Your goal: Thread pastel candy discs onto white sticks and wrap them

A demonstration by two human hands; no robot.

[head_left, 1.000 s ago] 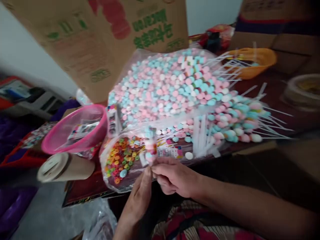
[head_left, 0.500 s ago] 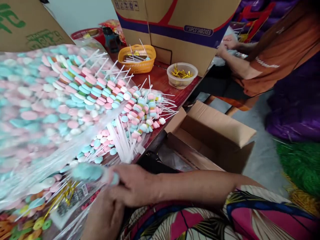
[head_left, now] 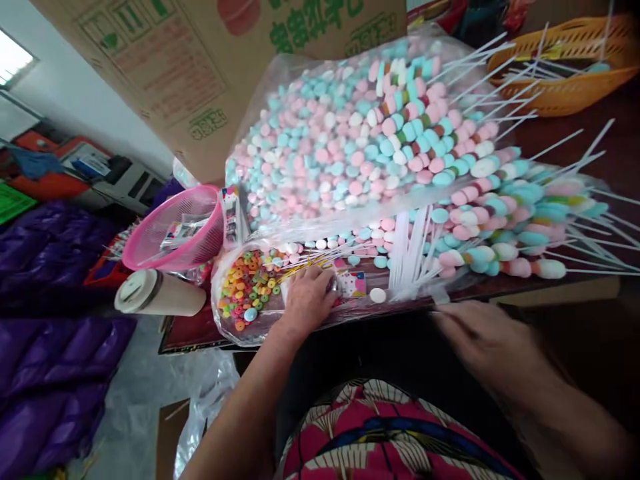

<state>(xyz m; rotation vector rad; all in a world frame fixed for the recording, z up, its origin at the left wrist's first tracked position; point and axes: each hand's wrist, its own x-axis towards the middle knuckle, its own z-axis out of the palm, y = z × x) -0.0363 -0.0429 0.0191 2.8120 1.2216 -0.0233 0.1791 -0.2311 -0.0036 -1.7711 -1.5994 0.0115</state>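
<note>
My left hand (head_left: 307, 297) lies palm down on the red table, fingers curled over gold twist ties (head_left: 300, 268) and small printed packets (head_left: 353, 285). Whether it grips anything is hidden. My right hand (head_left: 480, 337) is blurred, below the table's front edge, fingers spread and nothing in it. Just beyond it lie a bundle of white sticks (head_left: 410, 257) and finished candy skewers (head_left: 493, 207) of pink, blue and white pieces. A large clear bag of the same loose candies (head_left: 340, 140) fills the middle. A bag of colourful ring candies (head_left: 244, 290) is left of my left hand.
A pink basket (head_left: 173, 230) and a beige cup lying on its side (head_left: 157, 297) sit at the table's left end. An orange basket (head_left: 565, 73) with sticks stands at the back right. A big cardboard box (head_left: 200, 73) leans behind the candy bag. Purple bags (head_left: 45, 393) lie on the floor.
The view swung right, then back to the left. Both hands held a wrapped candy skewer before; now they are apart, the left on the table and the right empty.
</note>
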